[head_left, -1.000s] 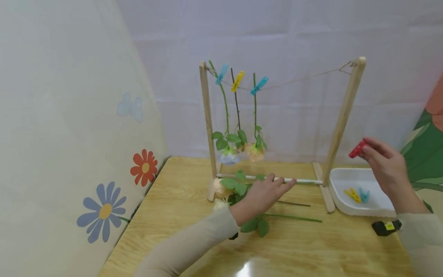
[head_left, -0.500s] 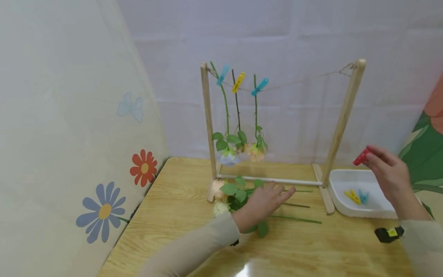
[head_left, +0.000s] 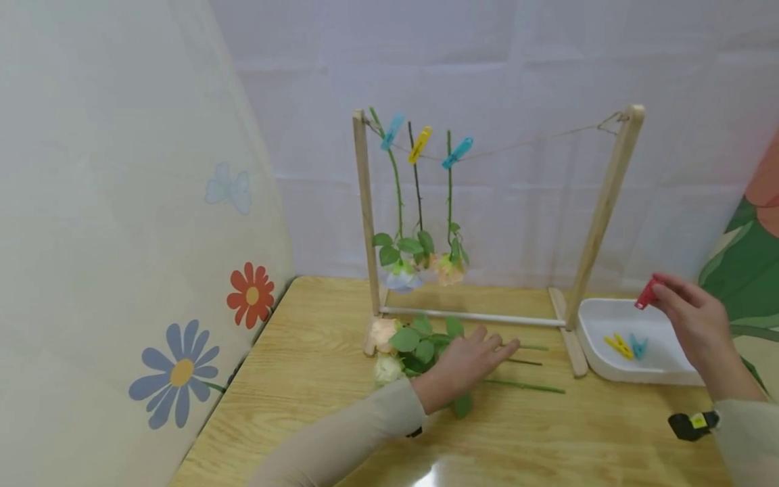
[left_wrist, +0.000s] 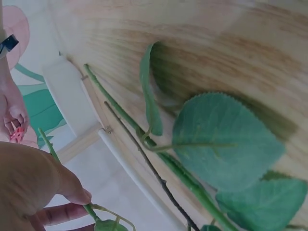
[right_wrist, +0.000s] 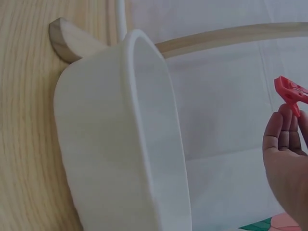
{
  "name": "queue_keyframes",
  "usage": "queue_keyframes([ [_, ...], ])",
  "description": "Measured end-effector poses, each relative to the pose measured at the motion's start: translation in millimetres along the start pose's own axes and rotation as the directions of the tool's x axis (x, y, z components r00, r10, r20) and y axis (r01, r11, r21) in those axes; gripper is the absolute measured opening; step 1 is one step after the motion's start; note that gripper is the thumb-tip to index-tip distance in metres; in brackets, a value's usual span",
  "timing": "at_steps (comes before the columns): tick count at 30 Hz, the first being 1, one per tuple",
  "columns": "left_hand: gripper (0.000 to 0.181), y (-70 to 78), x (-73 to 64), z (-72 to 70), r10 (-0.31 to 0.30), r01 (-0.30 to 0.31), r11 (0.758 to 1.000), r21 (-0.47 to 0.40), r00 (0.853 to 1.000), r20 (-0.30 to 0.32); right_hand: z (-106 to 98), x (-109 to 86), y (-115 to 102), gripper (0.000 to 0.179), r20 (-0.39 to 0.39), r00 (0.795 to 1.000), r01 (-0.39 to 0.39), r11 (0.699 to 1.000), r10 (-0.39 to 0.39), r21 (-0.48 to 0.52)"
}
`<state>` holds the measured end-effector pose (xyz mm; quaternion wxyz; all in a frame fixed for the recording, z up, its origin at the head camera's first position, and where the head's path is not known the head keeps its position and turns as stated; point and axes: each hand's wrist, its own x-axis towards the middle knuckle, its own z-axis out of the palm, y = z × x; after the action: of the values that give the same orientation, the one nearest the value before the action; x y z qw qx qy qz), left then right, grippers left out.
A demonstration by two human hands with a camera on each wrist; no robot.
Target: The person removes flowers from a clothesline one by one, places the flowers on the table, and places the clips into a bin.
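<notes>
Right hand (head_left: 696,318) pinches the red clip (head_left: 648,292) by the tray (head_left: 615,371). Left hand (head_left: 465,368) pinches a green stem (left_wrist: 49,146) low over the table (head_left: 304,406), two other stems (head_left: 526,386) lying near. Three flowers (head_left: 450,272) hang clipped head-down on the line (head_left: 548,138). Looks like the pick-up step, stem not yet raised. Next move probably calls for lifting it to the line, right of the hung ones, then squeezing the clip open over both.
</notes>
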<state>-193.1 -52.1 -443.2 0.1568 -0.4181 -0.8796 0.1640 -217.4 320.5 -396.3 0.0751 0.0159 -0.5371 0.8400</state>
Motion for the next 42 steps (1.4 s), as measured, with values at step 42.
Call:
queue_keyframes([
  [42,0.058,11.6,-0.8,4.9,0.075,-0.079,0.994,0.073,0.995,0.062,-49.2,4.5,19.2,0.067,-0.309,0.951,-0.285,0.399,0.003,-0.872],
])
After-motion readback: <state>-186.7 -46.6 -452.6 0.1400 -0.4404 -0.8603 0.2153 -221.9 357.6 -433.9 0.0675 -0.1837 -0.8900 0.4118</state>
